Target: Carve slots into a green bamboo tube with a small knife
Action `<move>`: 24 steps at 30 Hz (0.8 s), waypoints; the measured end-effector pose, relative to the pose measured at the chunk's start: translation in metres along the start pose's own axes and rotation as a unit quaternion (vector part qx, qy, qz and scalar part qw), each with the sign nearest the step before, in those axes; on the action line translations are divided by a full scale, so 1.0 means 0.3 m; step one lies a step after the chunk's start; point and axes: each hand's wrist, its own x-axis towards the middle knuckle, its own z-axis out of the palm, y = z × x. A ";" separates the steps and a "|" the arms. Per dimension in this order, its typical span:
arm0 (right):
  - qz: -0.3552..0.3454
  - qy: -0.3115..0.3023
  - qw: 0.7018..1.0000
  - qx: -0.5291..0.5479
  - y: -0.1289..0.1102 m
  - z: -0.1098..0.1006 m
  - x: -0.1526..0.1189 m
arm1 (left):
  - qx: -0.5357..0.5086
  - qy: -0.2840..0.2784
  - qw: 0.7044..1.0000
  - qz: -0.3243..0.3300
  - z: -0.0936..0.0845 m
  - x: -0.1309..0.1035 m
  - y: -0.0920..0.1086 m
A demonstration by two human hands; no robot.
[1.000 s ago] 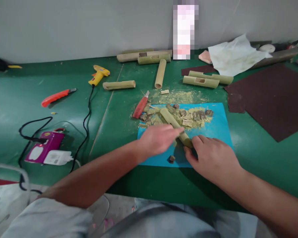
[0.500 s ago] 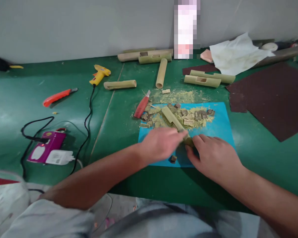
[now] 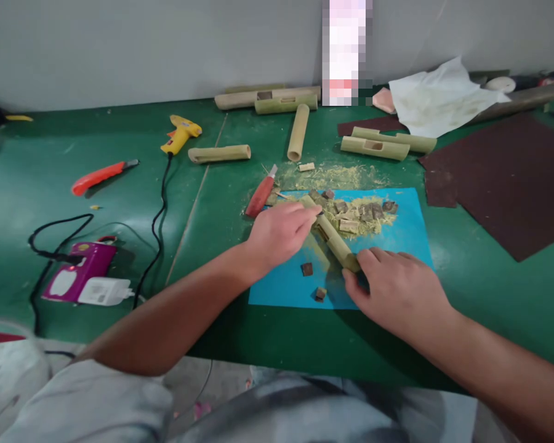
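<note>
A notched bamboo tube (image 3: pixel 336 242) lies slanted over the blue sheet (image 3: pixel 277 289). Around its near end the fingers of my right hand (image 3: pixel 397 286) are wrapped. My left hand (image 3: pixel 284 237) is closed beside the tube's far end, its fingertips pressed together at a small dark thing I cannot make out. Dark square chips (image 3: pixel 307 269) lie on the sheet below the tube. Bamboo shavings and pieces (image 3: pixel 362 215) are heaped behind it. A red-handled knife (image 3: pixel 261 194) rests at the sheet's far left corner.
Cut bamboo tubes (image 3: pixel 219 154) lie toward the back. On the left are a yellow glue gun (image 3: pixel 179 134), an orange cutter (image 3: pixel 99 177), and a purple power strip (image 3: pixel 83 274) with black cords. Dark brown sheets (image 3: pixel 503 184) and a white cloth (image 3: pixel 438 101) lie at the right.
My left hand has moved up and left along the tube toward its far end. A second dark chip now shows on the blue sheet. My right hand stays at the near end.
</note>
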 end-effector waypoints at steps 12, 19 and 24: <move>0.000 0.007 1.000 0.012 0.010 0.013 0.002 | -0.054 0.009 0.998 0.017 0.009 -0.001 0.014; 0.000 0.010 1.000 0.019 0.008 0.012 0.000 | -0.007 -0.006 1.000 0.029 0.003 -0.003 0.023; -0.009 -0.004 0.999 0.030 0.012 0.014 0.000 | -0.015 -0.066 0.993 0.094 0.008 -0.013 0.030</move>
